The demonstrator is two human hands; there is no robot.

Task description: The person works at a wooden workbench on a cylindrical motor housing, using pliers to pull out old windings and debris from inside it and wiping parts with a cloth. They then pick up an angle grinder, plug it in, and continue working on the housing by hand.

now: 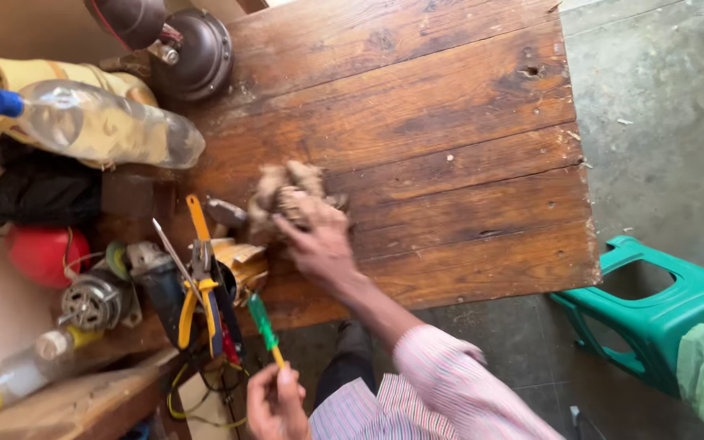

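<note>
Fingers of the right hand [317, 244] close over a wad of brownish, crumpled rag or fibre [287, 191], pressing it against the worn, dark-stained wooden plank table [450, 122] near the middle of its front half; its arm wears a pink-and-white striped sleeve [442, 383]. The left hand [275, 403], low at the table's front edge, is curled around the yellow shaft end of a green-handled screwdriver [264, 322], which points up toward the table. Just left of the wad lie yellow-handled pliers [197, 277] and a thin metal rod [174, 259], with a small electric motor with copper windings [91, 303] further left. A clear plastic bottle with a blue cap [95, 122] lies on its side at the table's left. A green plastic stool [653, 310] stands on the concrete floor [662, 122] to the right
</note>
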